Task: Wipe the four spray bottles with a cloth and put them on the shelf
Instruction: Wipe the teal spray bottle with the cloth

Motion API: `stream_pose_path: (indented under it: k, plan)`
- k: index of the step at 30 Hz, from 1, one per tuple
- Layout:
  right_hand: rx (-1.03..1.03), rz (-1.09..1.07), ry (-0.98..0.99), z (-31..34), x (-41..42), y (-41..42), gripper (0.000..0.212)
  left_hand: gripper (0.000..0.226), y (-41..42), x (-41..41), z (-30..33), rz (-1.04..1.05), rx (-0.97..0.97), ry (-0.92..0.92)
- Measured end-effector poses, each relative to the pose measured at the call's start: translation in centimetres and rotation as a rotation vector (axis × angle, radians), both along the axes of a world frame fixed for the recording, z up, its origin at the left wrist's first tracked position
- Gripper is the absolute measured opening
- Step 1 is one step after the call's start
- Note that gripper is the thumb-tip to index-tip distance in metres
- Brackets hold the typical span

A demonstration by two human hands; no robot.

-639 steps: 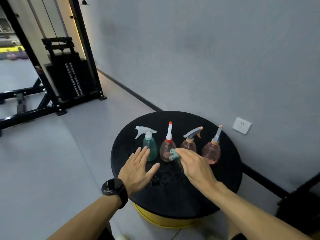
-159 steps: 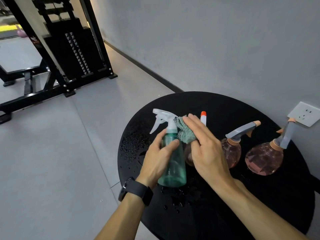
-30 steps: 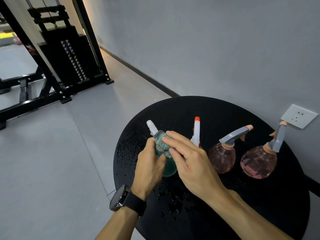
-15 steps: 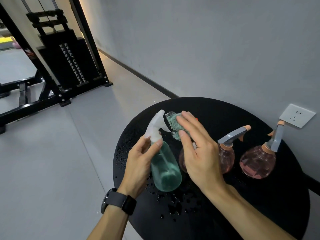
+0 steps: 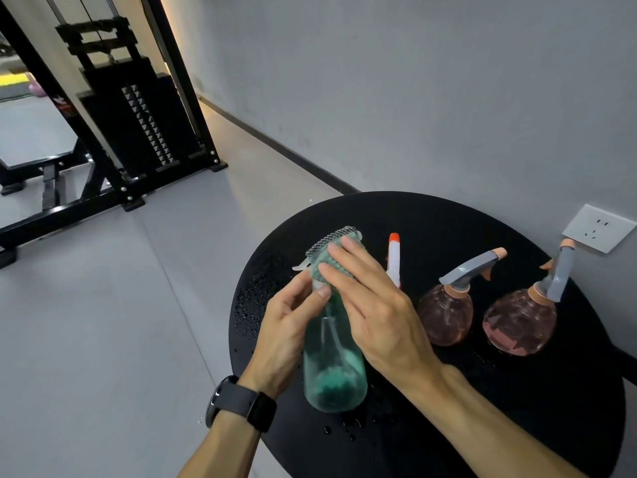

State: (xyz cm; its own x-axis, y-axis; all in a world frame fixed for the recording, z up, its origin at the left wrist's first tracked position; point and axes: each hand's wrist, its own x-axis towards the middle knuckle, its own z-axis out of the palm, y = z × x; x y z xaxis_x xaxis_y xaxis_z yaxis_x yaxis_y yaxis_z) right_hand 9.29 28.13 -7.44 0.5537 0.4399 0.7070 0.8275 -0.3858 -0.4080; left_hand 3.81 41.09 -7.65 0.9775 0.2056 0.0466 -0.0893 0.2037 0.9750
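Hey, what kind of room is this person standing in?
Probably a gym: a cable machine with a weight stack stands on the grey floor, with a padded bench beside it and a black round table nearby.

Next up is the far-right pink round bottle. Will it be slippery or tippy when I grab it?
Probably somewhat slippery: the pink round bottle looks like smooth plastic, and water drops lie on the black table. Its bulbous body under a tall trigger head may wobble if nudged high. It looks nearly empty, so likely light.
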Motion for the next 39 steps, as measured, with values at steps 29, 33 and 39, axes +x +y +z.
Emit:
stream_pose_path:
  k: [29, 33, 39]
  plan:
    - [0.144, -0.005, 0.168, 0.2, -0.2, 0.1, 0.036, 0.038, 0.6, 0.1, -0.1, 0.156, -0.045, 0.062]
    - [0.164, 0.035, 0.234, -0.2, -0.8, -0.3, 0.034, 0.03, 1.0, 0.2, -0.2, 0.181, -0.145, 0.058]
    - [0.131, 0.076, 0.294, -1.0, -1.1, -1.3, 0.035, 0.039, 1.6, 0.4, 0.0, 0.222, -0.181, 0.066]
